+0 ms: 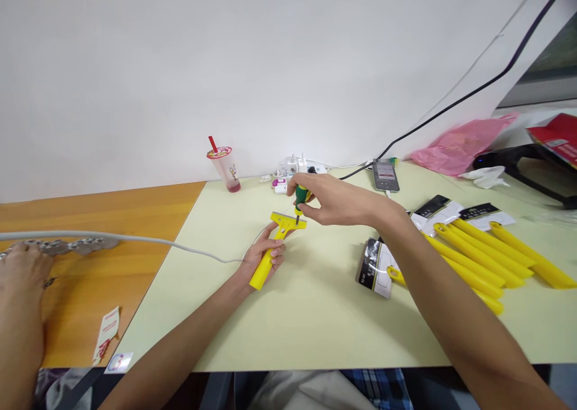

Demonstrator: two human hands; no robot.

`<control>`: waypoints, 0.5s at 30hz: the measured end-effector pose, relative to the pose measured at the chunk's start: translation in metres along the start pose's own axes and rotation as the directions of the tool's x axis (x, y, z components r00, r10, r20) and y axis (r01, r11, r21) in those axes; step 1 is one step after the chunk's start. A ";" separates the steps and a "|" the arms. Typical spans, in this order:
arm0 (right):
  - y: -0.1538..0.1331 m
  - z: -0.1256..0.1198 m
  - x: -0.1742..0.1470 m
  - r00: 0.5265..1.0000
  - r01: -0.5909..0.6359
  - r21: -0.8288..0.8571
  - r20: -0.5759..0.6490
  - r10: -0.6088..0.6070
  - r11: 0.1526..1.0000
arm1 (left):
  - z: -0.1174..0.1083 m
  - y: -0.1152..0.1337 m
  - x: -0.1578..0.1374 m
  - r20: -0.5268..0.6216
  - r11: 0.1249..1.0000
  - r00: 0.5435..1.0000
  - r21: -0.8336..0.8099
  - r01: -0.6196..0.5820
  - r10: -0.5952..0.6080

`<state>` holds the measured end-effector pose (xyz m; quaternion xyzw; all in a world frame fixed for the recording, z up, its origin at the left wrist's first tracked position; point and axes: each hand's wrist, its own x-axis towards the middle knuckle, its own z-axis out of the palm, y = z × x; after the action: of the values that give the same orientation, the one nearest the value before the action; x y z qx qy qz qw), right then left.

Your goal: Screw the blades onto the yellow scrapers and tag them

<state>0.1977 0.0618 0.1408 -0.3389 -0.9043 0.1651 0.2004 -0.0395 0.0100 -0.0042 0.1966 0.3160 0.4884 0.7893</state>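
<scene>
My left hand (264, 255) is wrapped round the handle of a yellow scraper (273, 249), holding it tilted above the pale table with its wide head up. In my right hand (331, 198) is a screwdriver (301, 197) with a green and yellow handle, pointing down. Its tip meets the right end of the scraper head, where a screw would be too small to make out. Another screw shows at the head's left end. Under and beside my right forearm lie several yellow handles (478, 257) and black-and-white packets (377, 267).
At the wall stand a cup with a red straw (226, 168), a power strip (293, 166) and a phone (386, 175). A pink bag (462, 144) lies back right. A grey cable (180, 246) crosses from the left, where another person's hand (27, 269) rests on the orange table (135, 217).
</scene>
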 end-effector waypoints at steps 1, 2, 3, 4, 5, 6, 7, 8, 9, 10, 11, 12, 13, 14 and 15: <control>0.000 0.000 0.000 1.000 0.006 -0.008 -0.008 -0.006 1.000 | 0.000 0.000 0.000 0.003 1.000 1.000 -0.002 0.000 0.000; 0.001 -0.001 0.001 1.000 0.010 -0.018 -0.013 -0.010 1.000 | 0.000 0.000 0.000 0.007 1.000 1.000 -0.004 0.000 0.000; 0.000 -0.001 0.001 1.000 0.011 -0.028 -0.017 -0.012 1.000 | 0.001 0.000 -0.001 0.012 1.000 1.000 -0.006 0.001 -0.001; 0.000 -0.002 0.001 1.000 0.010 -0.035 -0.020 -0.010 0.999 | 0.001 0.000 -0.001 0.018 1.000 1.000 -0.007 0.003 -0.003; 0.000 -0.003 0.001 1.000 0.006 -0.038 -0.021 -0.006 0.999 | 0.001 0.000 -0.002 0.024 1.000 1.000 -0.008 0.005 -0.004; -0.001 -0.003 0.002 1.000 0.000 -0.037 -0.023 0.000 0.999 | 0.002 0.000 -0.002 0.029 1.000 1.000 -0.007 0.007 -0.006; -0.002 -0.004 0.002 1.000 -0.007 -0.036 -0.022 0.007 0.999 | 0.002 0.000 -0.002 0.034 1.000 0.999 -0.004 0.009 -0.009; -0.003 -0.005 0.002 1.000 -0.016 -0.034 -0.019 0.015 0.999 | 0.002 -0.001 -0.003 0.037 1.000 0.999 0.001 0.010 -0.010; -0.003 -0.005 0.003 1.000 -0.022 -0.034 -0.016 0.021 0.999 | 0.002 -0.001 -0.003 0.040 1.000 0.999 0.004 0.010 -0.010; -0.003 -0.005 0.003 1.000 -0.023 -0.036 -0.011 0.023 0.999 | 0.002 -0.001 -0.003 0.042 1.000 0.999 0.007 0.010 -0.010; -0.003 -0.005 0.003 1.000 -0.020 -0.039 -0.008 0.019 0.999 | 0.002 -0.002 -0.002 0.043 1.000 0.999 0.007 0.010 -0.010; -0.003 -0.005 0.002 1.000 -0.013 -0.041 -0.004 0.013 0.999 | 0.001 -0.002 -0.002 0.044 1.000 0.999 0.005 0.011 -0.011; -0.002 -0.005 0.002 1.000 -0.007 -0.042 0.000 0.007 0.999 | 0.001 -0.002 -0.002 0.042 1.000 0.999 0.003 0.012 -0.012; -0.002 -0.005 0.001 1.000 -0.002 -0.041 0.003 0.002 0.999 | 0.001 -0.002 -0.002 0.037 1.000 0.999 0.001 0.013 -0.013; -0.001 -0.005 0.001 1.000 0.001 -0.038 0.006 -0.001 0.999 | 0.001 -0.002 -0.001 0.030 1.000 0.999 -0.001 0.015 -0.015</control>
<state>0.1990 0.0622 0.1454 -0.3418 -0.9080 0.1487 0.1911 -0.0381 0.0079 -0.0045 0.2010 0.3052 0.4797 0.7977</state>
